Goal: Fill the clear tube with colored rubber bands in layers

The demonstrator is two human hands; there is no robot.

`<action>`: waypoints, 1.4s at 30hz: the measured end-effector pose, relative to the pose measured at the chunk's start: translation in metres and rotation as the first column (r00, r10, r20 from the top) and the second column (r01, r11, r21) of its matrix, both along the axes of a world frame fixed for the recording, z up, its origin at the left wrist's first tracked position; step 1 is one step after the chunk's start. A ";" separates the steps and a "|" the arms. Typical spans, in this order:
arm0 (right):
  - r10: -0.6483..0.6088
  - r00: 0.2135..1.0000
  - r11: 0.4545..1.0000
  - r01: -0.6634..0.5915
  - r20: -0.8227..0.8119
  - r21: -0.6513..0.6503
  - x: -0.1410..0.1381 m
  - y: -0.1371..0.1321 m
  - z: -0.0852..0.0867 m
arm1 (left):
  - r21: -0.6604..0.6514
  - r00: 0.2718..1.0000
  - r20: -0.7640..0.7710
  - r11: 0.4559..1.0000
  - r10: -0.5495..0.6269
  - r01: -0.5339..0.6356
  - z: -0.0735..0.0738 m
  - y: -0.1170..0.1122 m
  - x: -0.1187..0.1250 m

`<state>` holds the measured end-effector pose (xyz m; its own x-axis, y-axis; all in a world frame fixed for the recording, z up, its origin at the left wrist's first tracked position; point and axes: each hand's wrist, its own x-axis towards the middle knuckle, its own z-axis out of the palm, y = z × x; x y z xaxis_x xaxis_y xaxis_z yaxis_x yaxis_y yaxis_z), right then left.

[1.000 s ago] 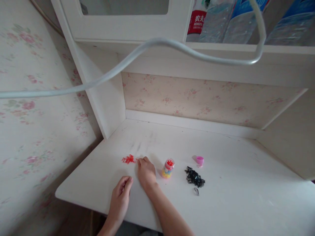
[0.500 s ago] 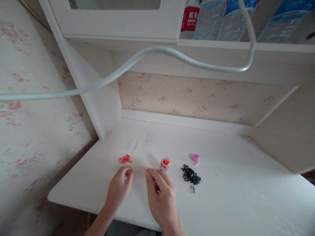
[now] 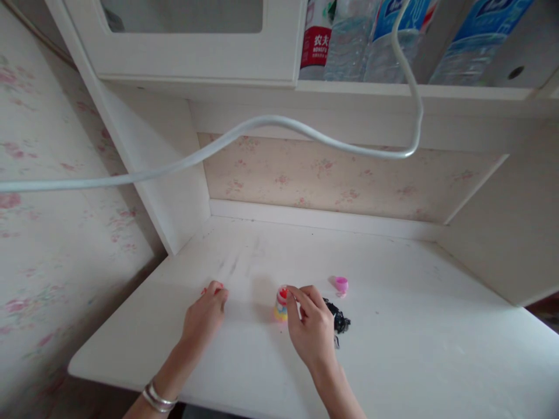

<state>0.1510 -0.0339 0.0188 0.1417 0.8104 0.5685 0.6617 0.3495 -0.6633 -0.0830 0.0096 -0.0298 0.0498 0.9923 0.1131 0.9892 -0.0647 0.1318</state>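
Observation:
My right hand is at the mouth of a small clear jar with coloured markings, thumb and finger pinched together. A red rubber band sits at these fingertips, hard to separate from the red bands inside the jar. Over at the left, my left hand is lowered onto a small pile of red rubber bands, mostly covering it. Its fingers are curled together, and what lies between them is hidden. A heap of black rubber bands lies just beyond my right hand, partly behind it.
A pink cap lies on the white desk behind the black heap. A pale cable crosses the view above the desk. Bottles stand on the upper shelf, beside a cabinet door.
My right hand has moved right, from between the piles to the jar's mouth, carrying a red band. My left hand has moved forward onto the red pile. The view has shifted slightly.

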 end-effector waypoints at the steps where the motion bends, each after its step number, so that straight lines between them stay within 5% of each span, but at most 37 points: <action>1: 0.000 1.000 1.000 0.000 -0.021 0.004 0.000 -0.001 0.001 | -0.004 1.000 0.000 1.000 -0.001 0.001 0.000 0.001 0.000; 8: 0.014 0.992 0.999 -0.007 -0.129 0.053 0.003 -0.010 -0.002 | 0.117 0.991 0.130 0.993 -0.016 0.000 0.001 0.006 0.000; 12: 0.023 1.000 1.000 -0.022 -0.004 0.012 0.005 -0.013 -0.004 | 0.186 0.939 0.335 0.982 -0.074 0.011 0.005 0.008 0.005; 18: 0.074 0.961 0.996 -0.057 0.265 -0.072 0.007 -0.008 0.006 | 0.160 0.805 0.591 0.985 -0.044 -0.065 0.013 0.006 0.016; 27: 0.080 0.926 0.990 -0.031 0.369 -0.137 0.008 -0.003 0.009 | 0.019 0.584 0.812 1.000 -0.029 0.022 0.040 -0.014 0.040; 36: 0.080 0.987 0.996 -0.074 0.141 -0.042 0.013 -0.007 0.007 | 0.138 0.431 0.885 0.983 -0.177 0.120 0.078 -0.019 0.071; 42: -0.002 0.976 1.000 -0.003 -0.220 -0.019 0.026 -0.016 -0.015 | 0.000 0.364 0.929 0.986 -0.061 0.165 0.089 -0.020 0.093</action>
